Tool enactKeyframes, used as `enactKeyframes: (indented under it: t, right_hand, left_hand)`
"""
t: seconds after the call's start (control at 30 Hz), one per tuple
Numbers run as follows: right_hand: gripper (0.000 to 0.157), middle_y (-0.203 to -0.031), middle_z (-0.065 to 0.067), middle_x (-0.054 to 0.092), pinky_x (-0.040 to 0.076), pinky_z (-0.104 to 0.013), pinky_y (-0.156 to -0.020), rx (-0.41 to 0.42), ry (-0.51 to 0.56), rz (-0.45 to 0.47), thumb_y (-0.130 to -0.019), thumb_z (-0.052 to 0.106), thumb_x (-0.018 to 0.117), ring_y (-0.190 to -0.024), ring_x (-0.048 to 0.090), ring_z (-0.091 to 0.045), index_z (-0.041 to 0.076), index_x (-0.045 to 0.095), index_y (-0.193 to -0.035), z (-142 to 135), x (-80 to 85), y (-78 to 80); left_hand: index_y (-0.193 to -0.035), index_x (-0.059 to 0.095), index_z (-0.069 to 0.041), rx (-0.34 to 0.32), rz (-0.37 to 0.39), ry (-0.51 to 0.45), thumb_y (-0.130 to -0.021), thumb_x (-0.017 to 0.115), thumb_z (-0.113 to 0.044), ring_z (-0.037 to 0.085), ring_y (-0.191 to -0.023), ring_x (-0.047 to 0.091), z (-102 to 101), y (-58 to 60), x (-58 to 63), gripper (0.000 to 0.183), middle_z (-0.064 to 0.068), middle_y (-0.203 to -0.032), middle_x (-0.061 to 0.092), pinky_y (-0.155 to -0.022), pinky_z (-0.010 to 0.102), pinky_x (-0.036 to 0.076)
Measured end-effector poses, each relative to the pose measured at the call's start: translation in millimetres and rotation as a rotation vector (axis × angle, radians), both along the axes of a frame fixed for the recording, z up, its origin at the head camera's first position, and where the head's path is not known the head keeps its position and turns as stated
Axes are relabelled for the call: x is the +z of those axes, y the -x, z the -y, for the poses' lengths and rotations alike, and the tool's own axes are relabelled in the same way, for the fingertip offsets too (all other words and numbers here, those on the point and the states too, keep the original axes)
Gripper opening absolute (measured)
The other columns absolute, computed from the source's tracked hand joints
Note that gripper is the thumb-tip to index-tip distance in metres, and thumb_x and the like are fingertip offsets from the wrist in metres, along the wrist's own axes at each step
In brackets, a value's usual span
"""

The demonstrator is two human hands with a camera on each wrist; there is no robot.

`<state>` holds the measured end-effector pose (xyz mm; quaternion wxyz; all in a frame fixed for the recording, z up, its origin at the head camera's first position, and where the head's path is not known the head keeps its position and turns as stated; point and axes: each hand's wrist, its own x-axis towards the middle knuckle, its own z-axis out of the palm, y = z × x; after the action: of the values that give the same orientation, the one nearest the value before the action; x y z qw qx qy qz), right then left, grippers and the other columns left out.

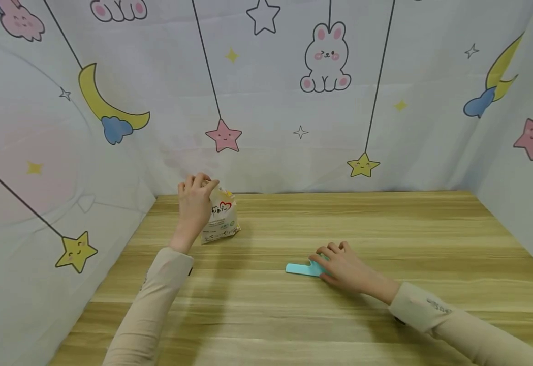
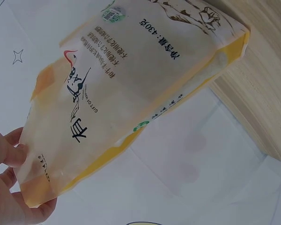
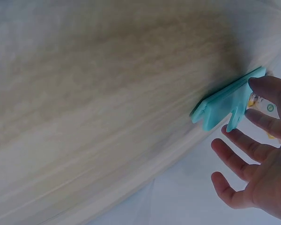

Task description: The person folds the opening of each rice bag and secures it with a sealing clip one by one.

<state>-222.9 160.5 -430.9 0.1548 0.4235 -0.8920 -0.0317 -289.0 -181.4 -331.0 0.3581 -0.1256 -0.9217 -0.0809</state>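
Observation:
At the back left of the table stands a printed food bag (image 1: 222, 216), cream with yellow edges and a red heart. My left hand (image 1: 196, 201) pinches its top edge between thumb and fingers; the left wrist view shows the bag (image 2: 126, 89) tilted across the picture and the hand (image 2: 14, 183) at its upper corner. A turquoise plastic bag clip (image 1: 300, 269) lies flat on the wood in front of my right hand (image 1: 346, 269). In the right wrist view the fingers are spread beside the clip (image 3: 225, 108), thumb and index closest; whether they touch it I cannot tell.
The wood-grain table (image 1: 257, 315) reaches back to a white fabric wall (image 1: 275, 168) printed with stars, moons and rabbits. Similar fabric closes in the left and right sides. The bag stands close to the back wall.

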Motion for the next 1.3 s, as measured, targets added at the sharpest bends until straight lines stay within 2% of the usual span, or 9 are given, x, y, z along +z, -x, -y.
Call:
enactKeyframes:
  t: [0.23,0.53,0.77,0.93,1.3]
  right_hand:
    - [0.046,-0.104,-0.002,0.057,0.035,-0.036,-0.069,-0.015,0.015,-0.007,-0.079,0.036,0.065,-0.089,0.05,-0.019,0.016,0.054,-0.119,0.0,-3.7,1.4]
    - [0.049,-0.103,-0.006,0.055,0.037,-0.039,-0.072,-0.049,0.016,0.001,-0.079,0.035,0.065,-0.093,0.051,-0.022,0.007,0.054,-0.117,2.0,-2.1,1.2]
    - [0.03,-0.095,-0.004,0.055,0.039,-0.038,-0.072,-0.037,0.068,-0.067,-0.081,0.025,0.064,-0.085,0.051,-0.02,0.009,0.057,-0.106,3.9,-2.2,1.4]
    - [0.018,-0.088,-0.001,0.055,0.038,-0.033,-0.068,-0.013,0.104,-0.104,-0.083,0.019,0.061,-0.078,0.051,-0.018,0.013,0.058,-0.099,6.7,0.0,-0.8]
    - [0.013,-0.085,0.0,0.053,0.034,-0.027,-0.063,0.022,0.125,-0.088,-0.084,0.015,0.06,-0.074,0.046,-0.016,0.014,0.057,-0.097,8.3,3.1,-4.3]
  left_hand:
    - [-0.103,0.065,-0.007,0.004,0.009,0.001,-0.077,0.049,0.013,0.033,-0.095,0.048,-0.3,0.3,0.3,0.036,0.013,-0.102,0.057,-0.08,0.048,0.037]
    - [-0.101,0.066,-0.007,-0.007,-0.022,-0.011,-0.075,0.051,0.014,0.033,-0.093,0.048,0.0,1.6,-1.1,0.037,0.013,-0.101,0.057,-0.079,0.047,0.037]
    - [-0.101,0.066,-0.007,-0.003,-0.014,-0.005,-0.075,0.051,0.014,0.033,-0.093,0.048,-0.7,0.9,-0.4,0.037,0.013,-0.101,0.057,-0.079,0.047,0.037]
    - [-0.101,0.066,-0.007,-0.002,-0.01,-0.006,-0.075,0.051,0.014,0.033,-0.093,0.048,-0.6,1.1,-0.9,0.037,0.013,-0.102,0.056,-0.079,0.047,0.037]
    - [-0.1,0.066,-0.007,-0.012,-0.033,-0.011,-0.076,0.051,0.014,0.033,-0.092,0.048,-0.2,2.0,-1.7,0.035,0.013,-0.099,0.057,-0.078,0.048,0.037]
